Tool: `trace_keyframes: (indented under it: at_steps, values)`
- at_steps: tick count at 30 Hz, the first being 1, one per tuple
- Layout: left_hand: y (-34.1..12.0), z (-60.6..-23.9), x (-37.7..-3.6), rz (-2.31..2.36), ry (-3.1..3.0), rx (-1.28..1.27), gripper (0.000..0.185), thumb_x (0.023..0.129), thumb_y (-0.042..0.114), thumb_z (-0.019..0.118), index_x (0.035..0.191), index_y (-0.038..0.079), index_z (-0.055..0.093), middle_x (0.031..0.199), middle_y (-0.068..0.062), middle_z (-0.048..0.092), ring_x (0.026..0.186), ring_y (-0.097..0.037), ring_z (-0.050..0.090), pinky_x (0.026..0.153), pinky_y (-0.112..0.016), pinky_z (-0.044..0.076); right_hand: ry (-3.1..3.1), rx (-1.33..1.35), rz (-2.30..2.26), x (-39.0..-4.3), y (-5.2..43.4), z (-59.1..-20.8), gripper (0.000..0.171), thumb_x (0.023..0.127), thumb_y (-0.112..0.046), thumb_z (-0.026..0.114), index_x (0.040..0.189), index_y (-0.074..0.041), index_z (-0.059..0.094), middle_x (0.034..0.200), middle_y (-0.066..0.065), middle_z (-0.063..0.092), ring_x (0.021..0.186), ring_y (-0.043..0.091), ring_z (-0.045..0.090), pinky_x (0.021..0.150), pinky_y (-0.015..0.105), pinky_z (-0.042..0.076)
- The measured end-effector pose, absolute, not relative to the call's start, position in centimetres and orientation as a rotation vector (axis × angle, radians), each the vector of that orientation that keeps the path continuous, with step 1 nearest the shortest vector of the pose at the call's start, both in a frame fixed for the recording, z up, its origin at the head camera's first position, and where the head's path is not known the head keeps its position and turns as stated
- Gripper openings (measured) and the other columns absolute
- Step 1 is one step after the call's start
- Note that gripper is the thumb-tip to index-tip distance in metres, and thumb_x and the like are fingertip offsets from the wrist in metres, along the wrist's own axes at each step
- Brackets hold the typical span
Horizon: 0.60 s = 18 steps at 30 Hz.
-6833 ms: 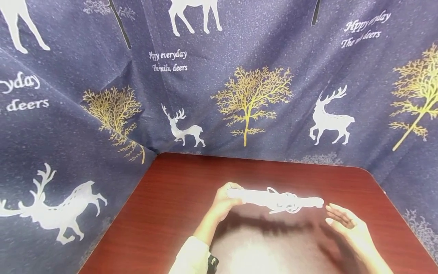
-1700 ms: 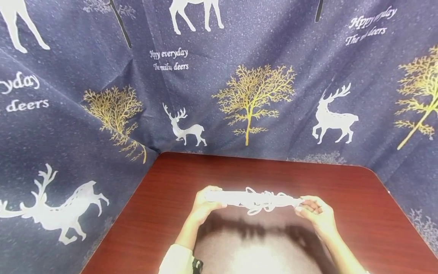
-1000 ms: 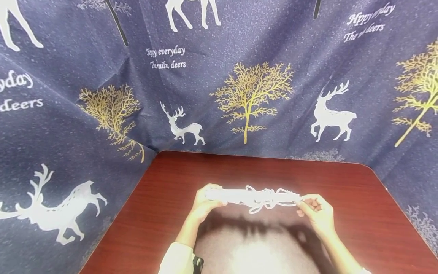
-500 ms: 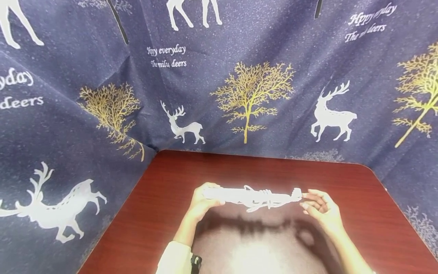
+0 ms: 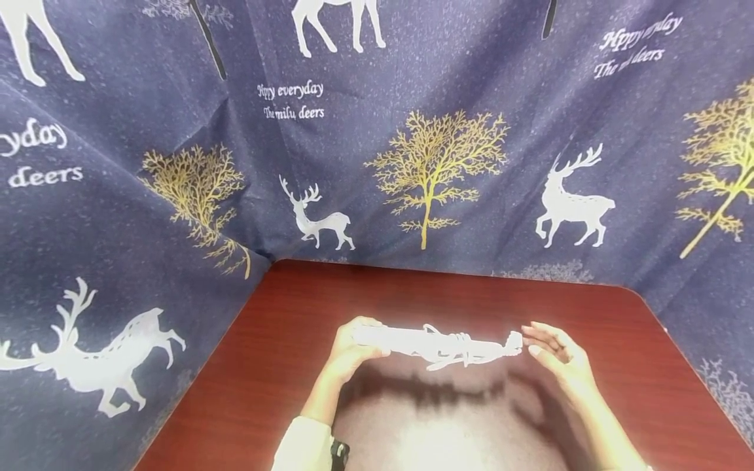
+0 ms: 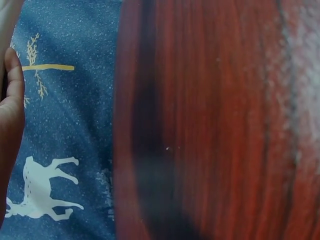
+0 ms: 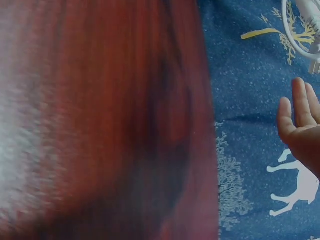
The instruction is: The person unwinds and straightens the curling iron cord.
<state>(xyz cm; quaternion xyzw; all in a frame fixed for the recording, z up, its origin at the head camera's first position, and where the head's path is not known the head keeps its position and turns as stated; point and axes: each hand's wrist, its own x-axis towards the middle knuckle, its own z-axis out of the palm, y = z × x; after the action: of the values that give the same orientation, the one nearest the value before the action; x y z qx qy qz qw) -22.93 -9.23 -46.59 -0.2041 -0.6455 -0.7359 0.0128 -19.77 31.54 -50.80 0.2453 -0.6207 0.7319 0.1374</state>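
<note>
A long white power strip (image 5: 394,339), its surface washed out by glare, is held level above the table. Its white cord (image 5: 448,353) is wound in loose loops around the right half, and the plug (image 5: 514,341) sits at the right end. My left hand (image 5: 347,350) grips the strip's left end, thumb below. Just right of the plug, my right hand (image 5: 562,360) has its fingers spread and holds nothing. In the right wrist view, a cord loop (image 7: 288,30) shows above the extended fingers (image 7: 301,102). The left wrist view catches only part of my left hand (image 6: 12,100).
Beneath both hands lies a reddish-brown wooden table (image 5: 330,288), with a bright glare patch at its near side. A dark blue cloth (image 5: 365,150) printed with deer and trees hangs behind and beside it. A dark band (image 5: 339,453) circles the left wrist.
My right hand came in, pinched the cord at the strip's right end, then let go and drew slightly right. The plug now sticks out there. My left hand has kept its grip, moving left earlier.
</note>
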Motion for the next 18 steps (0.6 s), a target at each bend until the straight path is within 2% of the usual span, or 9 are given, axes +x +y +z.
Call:
trace_keyframes:
  at_steps: [3,9,14,18]
  values:
    - [-9.1,-46.7,-23.0,-2.326,-2.005,-0.619,0.043,0.061,-0.016,0.075,0.1,-0.011,0.057,0.094,-0.016,0.066,0.077,-0.021,0.064,0.064,-0.032,0.054,-1.925,0.74,2.071,-19.3,31.0,-49.0,0.047,0.087,0.012,0.05,0.132,0.01,0.038,0.126,0.027,0.05,0.111,0.021,0.055,0.086,0.027,0.047]
    - [-9.2,-46.7,-22.9,-2.321,-2.009,-0.639,0.043,0.061,-0.016,0.075,0.1,-0.011,0.057,0.093,-0.015,0.066,0.076,-0.021,0.064,0.064,-0.032,0.053,-2.014,0.839,2.142,-19.4,29.9,-48.0,0.052,0.087,0.011,0.05,0.137,0.006,0.036,0.127,0.019,0.053,0.112,0.019,0.055,0.087,0.029,0.047]
    - [-9.2,-46.5,-22.9,-2.302,-2.01,-0.665,0.043,0.061,-0.016,0.075,0.1,-0.011,0.057,0.093,-0.015,0.066,0.077,-0.021,0.063,0.064,-0.031,0.053,-2.033,0.782,2.109,-19.4,29.1,-47.4,0.045,0.082,0.017,0.054,0.125,0.003,0.052,0.111,0.01,0.065,0.099,0.017,0.062,0.08,0.027,0.05]
    - [-9.2,-46.5,-22.9,-2.296,-2.006,-0.662,0.043,0.059,-0.017,0.075,0.098,-0.012,0.057,0.091,-0.013,0.066,0.077,-0.02,0.063,0.063,-0.031,0.054,-2.052,0.775,2.04,-19.3,28.8,-47.2,0.042,0.08,0.021,0.053,0.119,0.006,0.056,0.105,0.007,0.067,0.094,0.015,0.063,0.076,0.024,0.05]
